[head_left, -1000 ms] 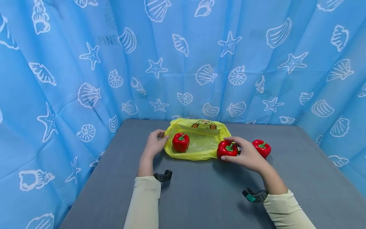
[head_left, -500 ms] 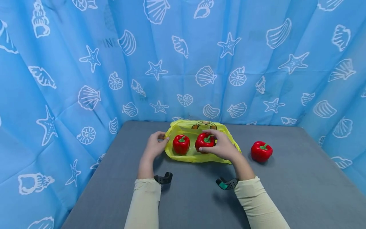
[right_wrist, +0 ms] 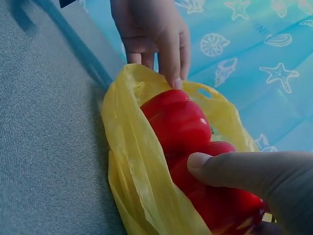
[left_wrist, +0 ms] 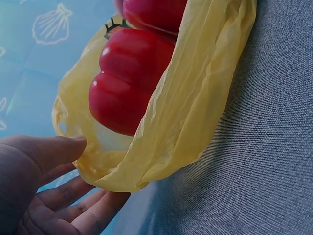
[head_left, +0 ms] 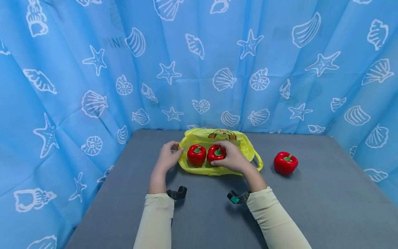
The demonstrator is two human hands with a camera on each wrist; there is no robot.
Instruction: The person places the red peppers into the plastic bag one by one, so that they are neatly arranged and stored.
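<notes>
A yellow plastic bag (head_left: pixel 248 152) lies with its mouth spread on the grey table. My left hand (head_left: pixel 168 156) pinches the bag's left rim between thumb and fingers, as the left wrist view shows up close. Inside the bag, beside that hand, sits a red bell pepper (head_left: pixel 196 155) with a green stem. Right next to it is a second red bell pepper (head_left: pixel 216 154), within the bag opening. My right hand (head_left: pixel 233 157) grips this second pepper, thumb in front and fingers behind; the fingers are mostly hidden in the right wrist view.
Another red bell pepper (head_left: pixel 285 163) stands on the table (head_left: pixel 311 207) to the right of the bag. A blue curtain (head_left: pixel 199 69) with white shells and starfish hangs behind the table and along its sides.
My right hand has carried the second pepper leftward from the bag's right edge to beside the first one. The left hand has stayed at the bag's left rim.
</notes>
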